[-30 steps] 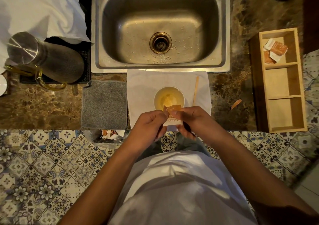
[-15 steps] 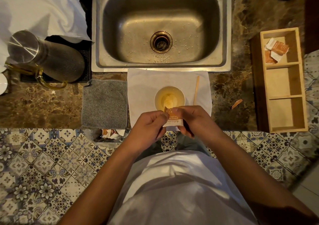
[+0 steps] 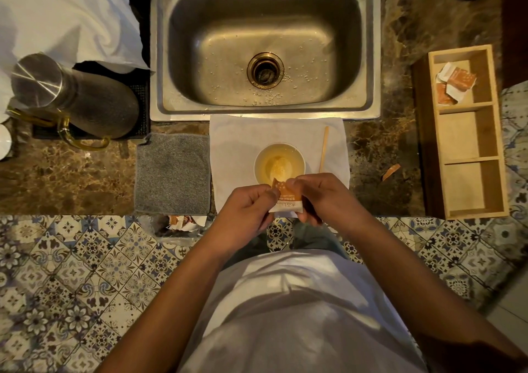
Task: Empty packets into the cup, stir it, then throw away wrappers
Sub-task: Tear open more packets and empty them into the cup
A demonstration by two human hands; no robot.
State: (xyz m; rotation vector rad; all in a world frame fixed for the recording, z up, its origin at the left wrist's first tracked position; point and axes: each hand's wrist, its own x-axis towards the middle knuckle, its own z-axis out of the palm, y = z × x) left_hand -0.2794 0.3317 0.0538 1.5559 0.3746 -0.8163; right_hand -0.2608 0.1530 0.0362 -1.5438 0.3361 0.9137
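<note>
A white paper cup (image 3: 297,155) with pale yellow liquid and a heap of powder stands on a white napkin (image 3: 237,141) just below the sink. An orange and white packet (image 3: 287,198) is pinched between both hands right in front of the cup, its torn top corner pointing at the rim. My left hand (image 3: 245,209) grips its left side, my right hand (image 3: 323,198) its right side. A wooden stir stick (image 3: 324,149) lies on the napkin to the right of the cup.
A wooden three-part box (image 3: 464,132) at the right holds more packets (image 3: 454,82) in its far compartment. A torn orange strip (image 3: 391,171) lies beside it. A grey cloth (image 3: 173,172), a steel jug (image 3: 74,95), the sink (image 3: 265,44) and a bag with wrappers (image 3: 183,222) at the counter edge surround me.
The top corner of the packet has been torn further open between my fingers; both hands stay in front of the cup, shifted only slightly.
</note>
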